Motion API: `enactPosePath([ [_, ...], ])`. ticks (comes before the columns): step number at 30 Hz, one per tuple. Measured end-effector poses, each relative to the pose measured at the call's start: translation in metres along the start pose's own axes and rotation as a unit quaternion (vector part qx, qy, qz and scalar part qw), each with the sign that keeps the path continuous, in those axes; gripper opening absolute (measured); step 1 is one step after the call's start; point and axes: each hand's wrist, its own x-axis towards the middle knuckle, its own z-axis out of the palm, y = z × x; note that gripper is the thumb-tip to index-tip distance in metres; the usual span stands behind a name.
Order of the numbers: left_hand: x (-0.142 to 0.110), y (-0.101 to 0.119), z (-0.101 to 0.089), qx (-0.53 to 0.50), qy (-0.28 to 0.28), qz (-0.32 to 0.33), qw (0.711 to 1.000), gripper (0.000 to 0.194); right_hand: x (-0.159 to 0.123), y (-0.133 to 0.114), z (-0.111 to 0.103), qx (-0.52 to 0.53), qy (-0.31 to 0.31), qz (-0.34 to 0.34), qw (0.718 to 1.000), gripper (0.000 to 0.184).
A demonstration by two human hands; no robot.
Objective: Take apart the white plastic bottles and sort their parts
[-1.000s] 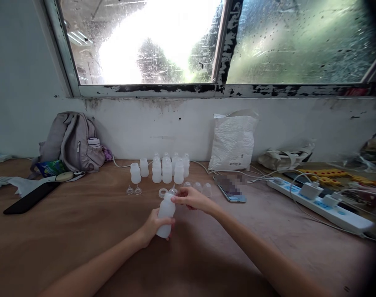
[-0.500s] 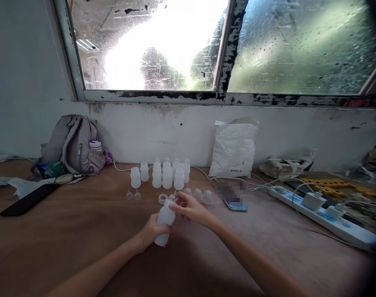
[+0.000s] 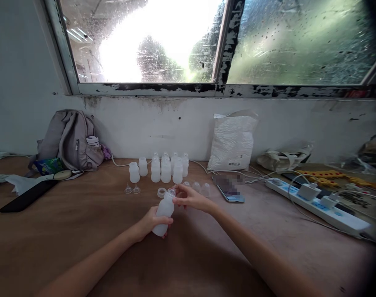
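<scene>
My left hand (image 3: 148, 225) is wrapped round the body of a frosted white baby bottle (image 3: 164, 212), which leans to the right above the table. At the bottle's mouth, my right hand (image 3: 189, 197) pinches a clear teat (image 3: 172, 192); how far it sits in the opening is hard to see. Just behind the bottle lies a translucent collar ring (image 3: 161, 192). Two more clear teats (image 3: 136, 189) rest on the table to the left. Behind them stand two bottles without tops (image 3: 134, 172), beside a group of several bottles with teats (image 3: 166, 170). Clear domed caps (image 3: 205, 189) are partly behind my right hand.
A phone (image 3: 232, 194) and a white plastic bag (image 3: 232, 142) are at the right, near a power strip (image 3: 318, 206) with plugs and cables. At the left are a grey backpack (image 3: 72, 142) and a long black object (image 3: 28, 196). A wall with a window closes off the back.
The view has tipped down slightly, so everything sits higher in the picture. Both hands keep their hold at the bottle, and the right fingers have shifted slightly around the teat.
</scene>
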Motion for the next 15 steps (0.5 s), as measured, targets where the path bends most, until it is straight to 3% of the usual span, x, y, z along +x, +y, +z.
enactPosePath([
  [4, 0.0, -0.001, -0.001, 0.006, -0.001, 0.001, 1.0, 0.025, -0.001, 0.006, -0.008, -0.004, -0.014, 0.015, 1.0, 0.047],
  [8, -0.001, 0.002, 0.001, 0.011, -0.006, -0.009, 1.0, 0.027, -0.003, -0.004, 0.001, 0.03, -0.047, -0.003, 0.998, 0.041],
  [12, -0.003, 0.007, 0.002, 0.028, -0.019, -0.021, 0.999, 0.029, -0.004, -0.014, 0.013, 0.021, -0.011, -0.006, 1.0, 0.04],
  [15, -0.005, 0.008, -0.002, 0.027, -0.059, -0.041, 0.997, 0.027, -0.005, -0.019, 0.01, 0.052, -0.011, -0.003, 0.999, 0.04],
])
